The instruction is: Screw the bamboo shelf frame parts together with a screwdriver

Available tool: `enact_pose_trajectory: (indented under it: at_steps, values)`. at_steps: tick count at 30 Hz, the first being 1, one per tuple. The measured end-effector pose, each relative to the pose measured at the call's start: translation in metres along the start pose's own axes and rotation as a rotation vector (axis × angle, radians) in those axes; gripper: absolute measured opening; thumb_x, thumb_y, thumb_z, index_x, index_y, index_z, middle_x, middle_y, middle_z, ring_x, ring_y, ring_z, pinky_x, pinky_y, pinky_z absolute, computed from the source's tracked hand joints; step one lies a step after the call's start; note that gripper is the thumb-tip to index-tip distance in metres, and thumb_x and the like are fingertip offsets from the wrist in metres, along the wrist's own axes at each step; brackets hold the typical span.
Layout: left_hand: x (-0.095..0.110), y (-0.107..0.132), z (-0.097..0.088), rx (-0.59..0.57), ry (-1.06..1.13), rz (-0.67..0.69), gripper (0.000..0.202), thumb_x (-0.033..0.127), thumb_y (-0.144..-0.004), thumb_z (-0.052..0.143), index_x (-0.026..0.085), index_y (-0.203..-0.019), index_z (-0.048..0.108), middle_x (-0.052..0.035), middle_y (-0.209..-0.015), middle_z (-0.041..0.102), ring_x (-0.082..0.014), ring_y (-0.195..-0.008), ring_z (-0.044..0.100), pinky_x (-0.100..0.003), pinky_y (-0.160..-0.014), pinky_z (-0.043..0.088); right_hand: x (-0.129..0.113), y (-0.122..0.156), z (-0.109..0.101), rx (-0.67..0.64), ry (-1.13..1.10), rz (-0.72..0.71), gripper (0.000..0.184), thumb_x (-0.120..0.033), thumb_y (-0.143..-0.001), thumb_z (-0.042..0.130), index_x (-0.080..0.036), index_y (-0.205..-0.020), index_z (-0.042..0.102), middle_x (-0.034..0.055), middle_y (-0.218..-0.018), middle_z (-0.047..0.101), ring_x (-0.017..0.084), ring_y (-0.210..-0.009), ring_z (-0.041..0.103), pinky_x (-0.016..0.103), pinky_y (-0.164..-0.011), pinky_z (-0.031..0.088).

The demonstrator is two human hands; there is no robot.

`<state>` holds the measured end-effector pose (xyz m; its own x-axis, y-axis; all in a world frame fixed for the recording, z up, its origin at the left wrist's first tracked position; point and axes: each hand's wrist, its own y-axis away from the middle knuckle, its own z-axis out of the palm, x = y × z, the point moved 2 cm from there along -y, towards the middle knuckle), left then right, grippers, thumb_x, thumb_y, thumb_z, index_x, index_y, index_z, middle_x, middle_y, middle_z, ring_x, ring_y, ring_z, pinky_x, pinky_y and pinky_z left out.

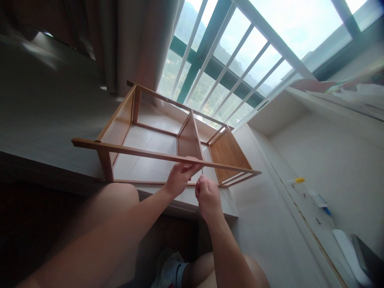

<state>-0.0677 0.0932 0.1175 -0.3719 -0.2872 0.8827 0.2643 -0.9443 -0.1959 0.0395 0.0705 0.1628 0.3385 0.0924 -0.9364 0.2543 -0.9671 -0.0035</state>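
Observation:
A brown wooden shelf frame lies on its side on a pale window ledge. Its middle board meets the front rail close to my hands. My left hand is closed around that joint, with its fingers against the rail and the board's edge. Just to the right and lower, my right hand is a closed fist. From it a thin metal rod, like the shaft of a small hand tool, points up to the rail. The rod's other end is hidden inside my fist.
A barred window rises behind the frame, with a curtain at its left. On the right, a white shelf surface bears a yellow-capped item, small screws, a blue-tipped tube and a dark phone-like object. My knees are below the ledge.

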Motion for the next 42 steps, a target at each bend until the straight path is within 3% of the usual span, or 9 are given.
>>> enact_pose_trajectory:
  at_steps: [3,6,12,21,28,35,42]
  values:
    - [0.000,0.000,0.000,0.001,0.015,0.003,0.028,0.040,-0.083,0.063,0.017,-0.097,0.065,0.0013,-0.067,0.060,-0.0042,-0.045,0.039,-0.019,-0.041,0.031,-0.003,-0.007,-0.010,0.048,0.521,-0.131,0.040,-0.035,-0.096,0.031,-0.021,-0.060,0.040,-0.0016,-0.055,0.043,0.014,-0.055,0.037,0.029,-0.055,0.023]
    - [0.000,0.000,0.000,-0.012,0.021,0.001,0.027,0.040,-0.083,0.063,0.016,-0.096,0.065,0.0029,-0.060,0.056,-0.0046,-0.045,0.039,-0.019,-0.041,0.030,-0.008,-0.012,-0.016,0.049,0.798,-0.156,0.039,-0.032,-0.097,0.027,-0.021,-0.063,0.040,0.0002,-0.059,0.048,0.015,-0.057,0.038,0.030,-0.057,0.021]
    - [0.002,0.000,0.000,-0.020,0.020,-0.017,0.025,0.039,-0.083,0.063,0.017,-0.095,0.064,0.0043,-0.057,0.052,-0.0050,-0.045,0.039,-0.019,-0.042,0.030,-0.015,-0.014,-0.017,0.012,1.123,-0.149,0.041,-0.028,-0.099,0.023,-0.019,-0.070,0.051,0.0058,-0.069,0.061,0.017,-0.064,0.051,0.030,-0.058,0.022]
    - [0.002,0.001,0.001,-0.003,0.037,-0.002,0.025,0.038,-0.082,0.064,0.016,-0.094,0.065,0.0048,-0.053,0.048,-0.0056,-0.044,0.038,-0.020,-0.041,0.029,-0.031,-0.010,-0.015,-0.010,1.410,-0.111,0.040,-0.030,-0.099,0.027,-0.020,-0.076,0.058,0.0063,-0.070,0.066,0.018,-0.062,0.059,0.029,-0.056,0.024]
    - [0.002,0.000,0.000,0.004,0.053,-0.028,0.024,0.037,-0.081,0.066,0.017,-0.094,0.067,0.0028,-0.061,0.056,-0.0046,-0.044,0.039,-0.020,-0.041,0.029,-0.033,-0.016,-0.020,-0.104,1.320,-0.188,0.038,-0.026,-0.098,0.027,-0.019,-0.070,0.052,0.0067,-0.068,0.062,0.016,-0.059,0.052,0.031,-0.055,0.020]
    - [0.001,-0.003,-0.002,0.042,0.045,-0.052,0.025,0.035,-0.078,0.068,0.014,-0.090,0.069,0.0040,-0.053,0.052,-0.0043,-0.042,0.036,-0.019,-0.040,0.027,-0.023,-0.030,-0.028,-0.205,0.823,-0.210,0.040,-0.026,-0.096,0.026,-0.020,-0.057,0.034,-0.0006,-0.054,0.045,0.013,-0.054,0.037,0.029,-0.054,0.022]
    - [0.000,-0.003,-0.002,0.018,0.034,-0.028,0.026,0.035,-0.081,0.066,0.015,-0.095,0.070,0.0038,-0.054,0.052,-0.0044,-0.043,0.035,-0.019,-0.041,0.027,-0.006,-0.029,-0.026,-0.185,0.443,-0.075,0.043,-0.035,-0.095,0.029,-0.021,-0.055,0.037,-0.0031,-0.045,0.040,0.011,-0.045,0.037,0.025,-0.046,0.024]
